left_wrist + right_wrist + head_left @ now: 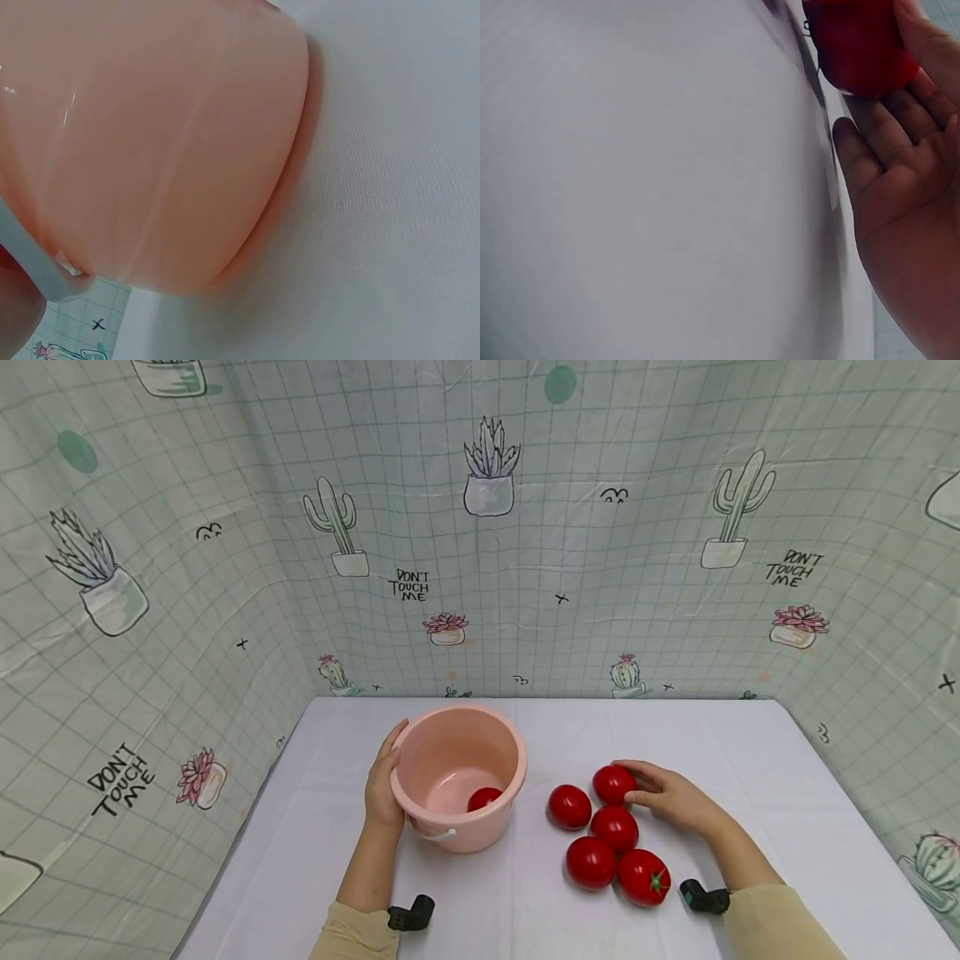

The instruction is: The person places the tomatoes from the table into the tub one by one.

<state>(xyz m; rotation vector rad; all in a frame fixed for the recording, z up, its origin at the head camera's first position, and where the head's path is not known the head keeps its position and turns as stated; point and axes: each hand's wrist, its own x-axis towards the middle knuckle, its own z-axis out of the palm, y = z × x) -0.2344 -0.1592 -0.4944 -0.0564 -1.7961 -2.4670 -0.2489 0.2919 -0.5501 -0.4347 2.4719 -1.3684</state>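
Note:
A pink bucket [477,835] stands on the table left of centre, with one red tomato [483,798] inside it. My left hand [384,785] holds the bucket at its left side, fingers against the outside below the rim. The bucket's outer wall [172,142] fills much of the left wrist view. On the right, my right hand [675,799] grips the farthest tomato [612,783] of a group between thumb and fingers; the right wrist view shows this tomato [866,45] at the fingertips. Close by lie a left tomato [569,807] and a middle tomato [616,828].
Nearer me in the group are another tomato [590,862] and one with a green stem [644,877]. The bucket's white handle [438,836] hangs at its front. A white cloth [525,927] covers the table, and a printed curtain [555,552] surrounds it at back and sides.

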